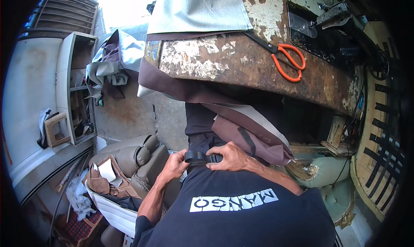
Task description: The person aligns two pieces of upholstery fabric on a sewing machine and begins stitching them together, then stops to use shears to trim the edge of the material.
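Note:
At my waist, a black strap (196,155) bends into a loop between my two hands. My left hand (176,164) pinches one side of it, with the fingers closed. Opposite, my right hand (230,157) grips the other side, its thumb and fingers around a dark piece that looks like a buckle. Just past my hands, a mauve cloth (233,132) with a pale backing lies bunched over my lap, with a dark strip on it. A long mauve fold (172,85) of cloth hangs along the table's near edge.
Orange-handled scissors (289,62) lie on the worn, paint-flaked table (194,57), beside pale sheet material (196,9). A sewing machine (340,20) stands at the right. Grey cushions (133,154) and a white bin (108,204) of scraps sit at the left, green upholstery (330,169) at the right.

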`<state>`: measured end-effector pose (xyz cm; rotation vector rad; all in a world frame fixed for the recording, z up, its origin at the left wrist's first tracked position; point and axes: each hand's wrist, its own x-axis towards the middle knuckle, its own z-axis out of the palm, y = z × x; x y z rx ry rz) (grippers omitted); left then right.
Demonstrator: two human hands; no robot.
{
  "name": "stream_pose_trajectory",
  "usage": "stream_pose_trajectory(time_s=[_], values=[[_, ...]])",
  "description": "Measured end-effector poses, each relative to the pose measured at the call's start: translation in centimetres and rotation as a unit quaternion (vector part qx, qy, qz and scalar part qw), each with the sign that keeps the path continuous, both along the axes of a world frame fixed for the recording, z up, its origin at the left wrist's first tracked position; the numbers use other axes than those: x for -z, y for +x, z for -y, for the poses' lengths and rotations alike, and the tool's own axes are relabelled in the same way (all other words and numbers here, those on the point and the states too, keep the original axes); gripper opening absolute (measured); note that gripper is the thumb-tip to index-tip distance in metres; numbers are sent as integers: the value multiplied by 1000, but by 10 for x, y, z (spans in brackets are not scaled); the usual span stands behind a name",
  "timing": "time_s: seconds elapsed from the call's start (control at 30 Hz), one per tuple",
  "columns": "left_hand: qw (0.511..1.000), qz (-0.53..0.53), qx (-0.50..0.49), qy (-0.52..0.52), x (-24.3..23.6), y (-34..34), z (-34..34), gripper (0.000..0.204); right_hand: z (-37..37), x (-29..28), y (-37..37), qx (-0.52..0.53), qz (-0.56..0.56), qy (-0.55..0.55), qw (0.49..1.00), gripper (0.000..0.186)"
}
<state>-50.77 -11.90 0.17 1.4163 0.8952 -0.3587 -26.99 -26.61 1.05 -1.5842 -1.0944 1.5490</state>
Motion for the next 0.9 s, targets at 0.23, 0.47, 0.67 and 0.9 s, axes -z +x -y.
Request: stream_pose_trajectory(time_s=[0.23,0.47,0.67,0.9], values=[[998,-21,-58,11,4,18,-2,30,-2,5,-4,32,31,-19,999,50],[995,3,-26,99,-6,36,-11,42,-34,-11,-9,-127,202,31,971,49],[982,-5,-55,179,6,23,-4,44,-33,-7,-9,-104,97,-67,988,53],[979,-20,-26,202,-5,23,-4,47,-31,-6,-7,-133,103,-95,981,56]])
